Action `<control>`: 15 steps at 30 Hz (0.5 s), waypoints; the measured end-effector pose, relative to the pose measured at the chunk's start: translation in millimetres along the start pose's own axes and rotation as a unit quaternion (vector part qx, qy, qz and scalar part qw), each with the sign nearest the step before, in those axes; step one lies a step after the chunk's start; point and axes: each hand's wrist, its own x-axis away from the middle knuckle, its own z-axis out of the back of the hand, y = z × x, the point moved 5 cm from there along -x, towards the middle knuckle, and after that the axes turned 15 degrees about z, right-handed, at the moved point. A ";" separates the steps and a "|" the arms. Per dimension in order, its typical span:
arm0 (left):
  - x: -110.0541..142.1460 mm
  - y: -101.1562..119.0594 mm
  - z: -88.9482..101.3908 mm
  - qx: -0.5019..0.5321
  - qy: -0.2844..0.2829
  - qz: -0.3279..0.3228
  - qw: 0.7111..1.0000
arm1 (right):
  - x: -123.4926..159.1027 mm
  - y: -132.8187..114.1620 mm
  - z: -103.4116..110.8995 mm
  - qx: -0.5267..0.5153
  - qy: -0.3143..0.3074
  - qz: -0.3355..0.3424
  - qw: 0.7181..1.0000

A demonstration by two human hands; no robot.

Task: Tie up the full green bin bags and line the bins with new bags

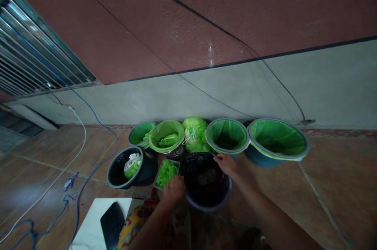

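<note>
While my left hand [174,187] and right hand [226,163] clamped the edge of a black plastic liner [196,161] inside a round purple-rimmed bucket [208,208], seating it appeared underway, requiring even tension.

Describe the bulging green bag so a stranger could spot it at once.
Along the foot of the pale wall runs a row of green-lined bins. At its middle, beyond the black-lined bin between left hand and right hand, sits the green bag. It is a bulging mound with white string down its front, while its neighbours are open-mouthed bins.
</note>
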 end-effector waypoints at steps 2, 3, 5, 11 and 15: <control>2.6 4.8 8.8 -0.002 0.020 0.021 1.000 | 1.2 -7.3 8.8 -0.015 0.012 0.019 1.000; 4.1 6.7 14.0 0.007 0.031 0.029 0.999 | 2.1 -10.8 13.0 -0.017 0.019 0.029 0.999; 7.8 11.1 25.6 0.046 0.057 0.024 0.997 | 4.2 -17.6 21.4 -0.023 0.040 0.046 0.998; 25.1 26.2 53.6 0.259 0.121 -0.107 0.952 | 13.8 -44.4 43.2 -0.191 0.156 0.109 0.963; 28.9 32.6 50.5 0.353 0.081 -0.141 0.921 | 23.0 -62.1 44.2 -0.382 0.173 0.099 0.902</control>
